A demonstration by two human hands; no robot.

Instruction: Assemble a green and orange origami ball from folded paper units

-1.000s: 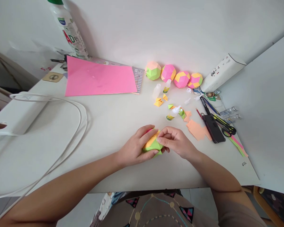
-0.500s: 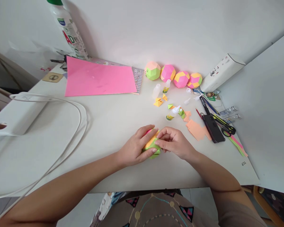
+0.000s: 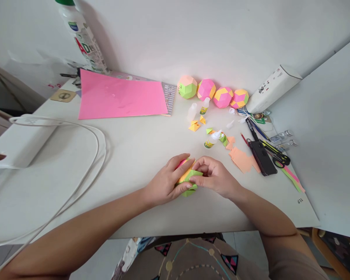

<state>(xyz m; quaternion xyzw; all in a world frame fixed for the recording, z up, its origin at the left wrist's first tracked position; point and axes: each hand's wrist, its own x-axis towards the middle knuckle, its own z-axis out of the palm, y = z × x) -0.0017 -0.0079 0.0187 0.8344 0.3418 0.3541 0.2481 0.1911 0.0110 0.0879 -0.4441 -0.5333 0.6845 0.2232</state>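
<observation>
Near the front edge of the white table (image 3: 134, 155), both my hands grip a folded paper ball (image 3: 188, 178) of green, orange and pink facets. My left hand (image 3: 166, 181) cups it from the left, fingers curled over the top and thumb underneath. My right hand (image 3: 214, 177) pinches its right side, fingertips pressed on a green flap. Most of the ball is hidden by my fingers.
Several finished paper balls (image 3: 212, 91) line the back wall. Small folded pieces and glue bottles (image 3: 212, 136) lie behind my hands, with orange paper scraps (image 3: 241, 159), a phone (image 3: 262, 157) and scissors (image 3: 275, 153) to the right. A pink sheet (image 3: 121, 95), a bottle (image 3: 81, 37) and a white cable (image 3: 84, 175) sit left.
My right fingers have slid a little left and lower along the ball's green flap, and the ball has turned slightly in my left hand. Everything else on the table stays where it was.
</observation>
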